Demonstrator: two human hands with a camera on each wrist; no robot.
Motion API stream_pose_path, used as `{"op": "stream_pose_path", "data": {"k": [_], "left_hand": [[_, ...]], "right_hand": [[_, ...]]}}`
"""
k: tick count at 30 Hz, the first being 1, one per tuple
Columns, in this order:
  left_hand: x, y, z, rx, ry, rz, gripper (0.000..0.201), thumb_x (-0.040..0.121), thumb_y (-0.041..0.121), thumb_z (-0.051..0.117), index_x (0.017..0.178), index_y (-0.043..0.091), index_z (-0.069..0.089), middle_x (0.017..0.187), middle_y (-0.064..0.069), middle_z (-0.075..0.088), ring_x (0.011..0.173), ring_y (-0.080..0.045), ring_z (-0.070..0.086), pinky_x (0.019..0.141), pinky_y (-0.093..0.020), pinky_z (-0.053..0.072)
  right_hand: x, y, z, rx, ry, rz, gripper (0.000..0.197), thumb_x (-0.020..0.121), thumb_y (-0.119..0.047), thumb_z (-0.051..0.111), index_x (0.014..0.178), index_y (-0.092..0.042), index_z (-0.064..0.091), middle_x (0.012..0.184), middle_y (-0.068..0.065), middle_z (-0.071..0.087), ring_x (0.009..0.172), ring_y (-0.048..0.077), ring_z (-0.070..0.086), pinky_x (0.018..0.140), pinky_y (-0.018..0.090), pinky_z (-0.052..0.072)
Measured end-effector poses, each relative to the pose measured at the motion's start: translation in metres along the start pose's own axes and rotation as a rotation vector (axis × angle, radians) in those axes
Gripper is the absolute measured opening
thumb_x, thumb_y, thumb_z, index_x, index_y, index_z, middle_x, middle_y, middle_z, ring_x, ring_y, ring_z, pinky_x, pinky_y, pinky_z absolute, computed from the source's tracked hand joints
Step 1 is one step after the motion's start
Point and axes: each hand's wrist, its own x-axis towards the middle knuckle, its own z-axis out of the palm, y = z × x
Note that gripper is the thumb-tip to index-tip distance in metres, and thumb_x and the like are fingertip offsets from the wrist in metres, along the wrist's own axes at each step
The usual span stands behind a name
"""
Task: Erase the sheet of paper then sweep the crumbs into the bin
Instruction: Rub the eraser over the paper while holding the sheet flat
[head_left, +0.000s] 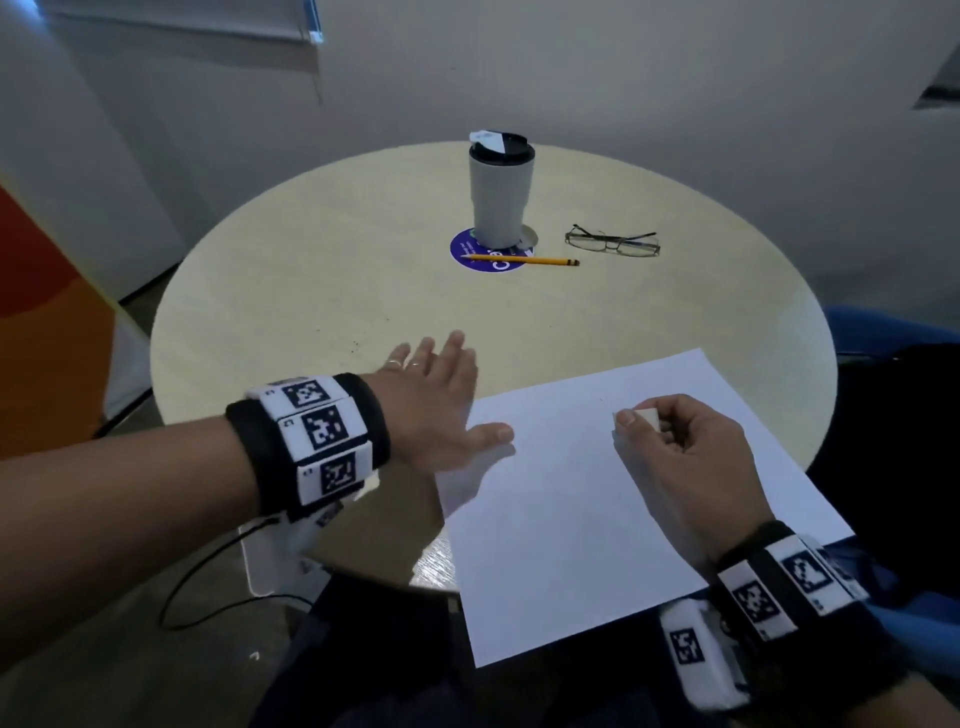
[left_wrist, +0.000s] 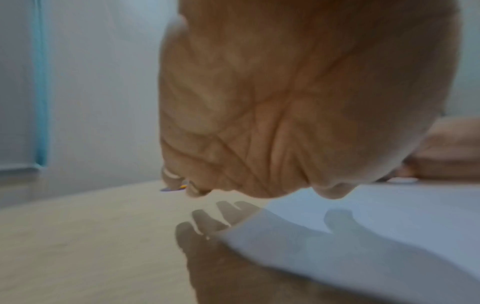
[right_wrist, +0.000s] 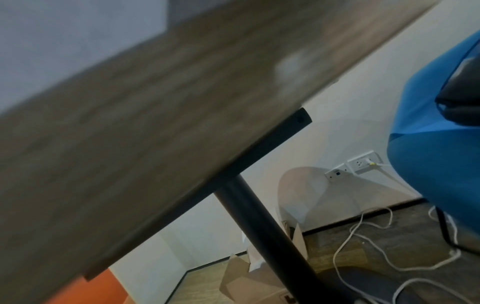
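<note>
From the head view, a round pale wood surface (head_left: 322, 291) carries a white sheet of paper (head_left: 571, 519) at its near right, one corner hanging over the near edge. No marks can be made out on the sheet. Farther back stands a grey tumbler (head_left: 500, 195) with a black lid, set on a purple round sticker (head_left: 480, 255) whose white lettering is too small to read beyond a large "C". A yellow pencil (head_left: 522, 258) lies across the sticker, and folded glasses (head_left: 613, 242) lie just beside it to the right. The left hand (head_left: 441, 405) is held flat, palm down, fingers straight and slightly spread, thumb over the sheet's left edge; two rings show on it. The right hand (head_left: 675, 447) hovers over or rests on the sheet, its fingers curled and pinching a small white eraser (head_left: 644, 418) between thumb and fingertips. Both wrists wear black bands with square black-and-white coded tags.

In the left wrist view the palm of the left hand (left_wrist: 298, 102) fills the frame from below, hovering above the surface, its shadow with spread fingers falling across wood and paper (left_wrist: 389, 216).

The right wrist view looks under the surface (right_wrist: 142, 133): a black pedestal (right_wrist: 259, 236), white cables (right_wrist: 363, 246) on the floor, wall sockets (right_wrist: 361, 163), a cardboard box (right_wrist: 246, 283) and a blue chair (right_wrist: 428, 154). The hand does not show here.
</note>
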Motion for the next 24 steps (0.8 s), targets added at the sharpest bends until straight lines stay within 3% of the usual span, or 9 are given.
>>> {"op": "stream_pose_path", "data": {"k": [3,6,10,13,16,18,21,22,24], "left_hand": [[0.004,0.053,-0.015,0.139,0.071,0.379,0.107,0.094,0.086,0.017,0.163,0.015,-0.022,0.169,-0.004,-0.031,0.160,-0.027,-0.018,0.130,-0.050,-0.002],[0.020,0.088,-0.017,0.194,0.009,0.624,0.106,0.095,0.085,0.026,0.163,0.019,-0.023,0.171,-0.001,-0.028,0.159,-0.025,-0.021,0.130,-0.049,-0.006],[0.046,0.071,-0.016,0.145,0.028,0.549,0.097,0.095,0.086,0.020,0.164,0.031,-0.020,0.169,0.005,-0.031,0.158,-0.021,-0.025,0.129,-0.049,-0.009],[0.056,0.033,-0.019,0.101,0.015,0.250,0.102,0.091,0.090,0.012,0.163,0.026,-0.023,0.168,0.004,-0.033,0.159,-0.023,-0.023,0.129,-0.049,-0.008],[0.048,0.015,-0.020,0.053,0.026,-0.026,0.109,0.091,0.089,0.012,0.164,0.013,-0.020,0.169,-0.008,-0.032,0.159,-0.032,-0.021,0.129,-0.051,-0.009],[0.032,0.030,-0.015,0.073,0.104,0.092,0.102,0.095,0.082,0.011,0.165,0.013,-0.016,0.169,-0.011,-0.030,0.159,-0.033,-0.020,0.129,-0.052,-0.007],[0.002,0.063,0.002,0.211,0.087,0.607,0.088,0.098,0.074,0.009,0.166,0.024,-0.015,0.171,-0.003,-0.027,0.159,-0.026,-0.022,0.128,-0.048,-0.008],[-0.004,0.067,0.007,0.214,0.039,0.687,0.087,0.098,0.076,0.009,0.165,0.028,-0.017,0.170,0.000,-0.029,0.158,-0.024,-0.026,0.127,-0.045,-0.011],[-0.002,0.057,0.012,0.190,0.017,0.589,0.094,0.093,0.083,0.009,0.163,0.029,-0.022,0.165,0.004,-0.036,0.156,-0.022,-0.030,0.126,-0.043,-0.014]], "right_hand": [[0.003,-0.002,-0.002,-0.013,0.063,-0.060,0.015,0.099,-0.018,0.076,0.093,-0.005,0.072,0.071,0.002,0.063,0.067,0.015,0.054,0.066,0.028,0.048],[0.007,-0.004,-0.005,0.209,0.106,0.010,0.014,0.100,-0.006,0.071,0.089,-0.001,0.066,0.072,0.011,0.053,0.066,0.018,0.051,0.069,0.032,0.047],[0.009,-0.003,-0.007,0.206,0.106,0.054,0.022,0.096,-0.006,0.072,0.077,-0.012,0.064,0.074,0.011,0.036,0.062,0.020,0.033,0.063,0.033,0.036],[0.008,-0.004,-0.006,0.166,0.114,0.075,0.022,0.094,-0.006,0.073,0.075,-0.012,0.063,0.065,0.002,0.033,0.062,0.021,0.028,0.062,0.033,0.035],[0.008,-0.005,-0.005,0.166,0.110,0.085,0.020,0.094,-0.006,0.073,0.078,-0.010,0.063,0.062,-0.002,0.034,0.061,0.021,0.029,0.063,0.033,0.036],[0.009,-0.005,-0.005,0.156,0.111,0.092,0.020,0.093,-0.007,0.074,0.077,-0.011,0.064,0.063,0.000,0.035,0.062,0.022,0.029,0.064,0.034,0.035],[0.009,-0.004,-0.005,0.122,0.124,0.077,0.018,0.092,-0.014,0.077,0.078,-0.012,0.066,0.071,0.008,0.036,0.068,0.025,0.031,0.068,0.039,0.034],[0.009,-0.005,-0.006,0.112,0.125,0.070,0.018,0.092,-0.015,0.077,0.079,-0.012,0.066,0.074,0.011,0.036,0.069,0.026,0.031,0.068,0.039,0.034],[0.008,-0.005,-0.007,0.154,0.126,0.068,0.014,0.095,-0.011,0.074,0.086,-0.009,0.064,0.077,0.014,0.038,0.066,0.025,0.034,0.062,0.036,0.034]]}}
